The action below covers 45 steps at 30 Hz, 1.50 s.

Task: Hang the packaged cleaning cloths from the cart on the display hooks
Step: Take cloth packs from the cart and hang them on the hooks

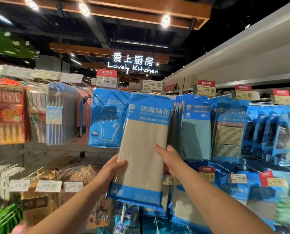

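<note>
held item: flat beige cleaning cloth in clear plastic pack with blue header and blue bottom band (pixel 144 146), centre of frame, raised upright in front of the display, top edge up at the hook row under a white 9.99 price tag (pixel 152 84)
left hand: left hand (pixel 110 169) grips the pack's lower left edge, thumb curled over the front, fingers behind
right hand: right hand (pixel 170 157) grips the right edge about mid-height, thumb on the front
step guess: lining the header hole up with a hook, not yet clearly on it
neighbours: blue disposable-glove pack (pixel 105 119) hanging just left and partly behind; teal cloth pack (pixel 196 130) just right
risk 1: hole misses the hook tip, since the header blocks the view of it; pack would slip down if released
risk 2: header film tears if pushed hard against the hook
risk 3: pack knocks the neighbouring hung packs, they sit very close
hidden: hook tip and hang hole not visible, cannot tell if engaged; fingers behind the pack unseen
cut off: cart not identifiable; lower frame blurred, forearms run off the bottom edge
unclear: small print on tags and lower packs unreadable
</note>
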Tool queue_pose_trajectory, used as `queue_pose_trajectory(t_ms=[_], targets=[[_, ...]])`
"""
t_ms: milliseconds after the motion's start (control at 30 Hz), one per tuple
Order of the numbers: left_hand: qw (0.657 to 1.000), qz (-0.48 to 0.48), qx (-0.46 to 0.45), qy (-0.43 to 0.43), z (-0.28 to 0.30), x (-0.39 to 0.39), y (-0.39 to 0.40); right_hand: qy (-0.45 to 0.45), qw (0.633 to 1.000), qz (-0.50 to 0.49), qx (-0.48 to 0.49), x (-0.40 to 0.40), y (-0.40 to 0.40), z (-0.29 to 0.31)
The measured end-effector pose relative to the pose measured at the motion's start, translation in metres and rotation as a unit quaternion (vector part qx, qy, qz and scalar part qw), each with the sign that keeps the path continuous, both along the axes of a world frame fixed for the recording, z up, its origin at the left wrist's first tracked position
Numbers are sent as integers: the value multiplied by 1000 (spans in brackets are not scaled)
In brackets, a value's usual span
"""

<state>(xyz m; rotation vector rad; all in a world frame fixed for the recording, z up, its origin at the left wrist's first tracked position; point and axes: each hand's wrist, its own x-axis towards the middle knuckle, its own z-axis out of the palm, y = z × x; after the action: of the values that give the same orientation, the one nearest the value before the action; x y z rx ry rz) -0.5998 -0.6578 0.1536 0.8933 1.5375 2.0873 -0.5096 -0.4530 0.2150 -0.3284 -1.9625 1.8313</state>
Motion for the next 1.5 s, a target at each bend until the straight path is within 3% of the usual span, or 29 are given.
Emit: queue_pose_trajectory(t_ms=[433,567,833,1500], targets=[[997,-9,-72,33,9,-19,21,14,999,13,36,-13,27,4],[995,-3,-90,34,14,-17,23,-6,1000,17,-6,-21,30,8],[995,10,-66,73,15,-16,19,10,1000,22,3,-23,31,6],[989,44,-110,89,32,-17,41,-31,999,-27,7,-36,42,29]])
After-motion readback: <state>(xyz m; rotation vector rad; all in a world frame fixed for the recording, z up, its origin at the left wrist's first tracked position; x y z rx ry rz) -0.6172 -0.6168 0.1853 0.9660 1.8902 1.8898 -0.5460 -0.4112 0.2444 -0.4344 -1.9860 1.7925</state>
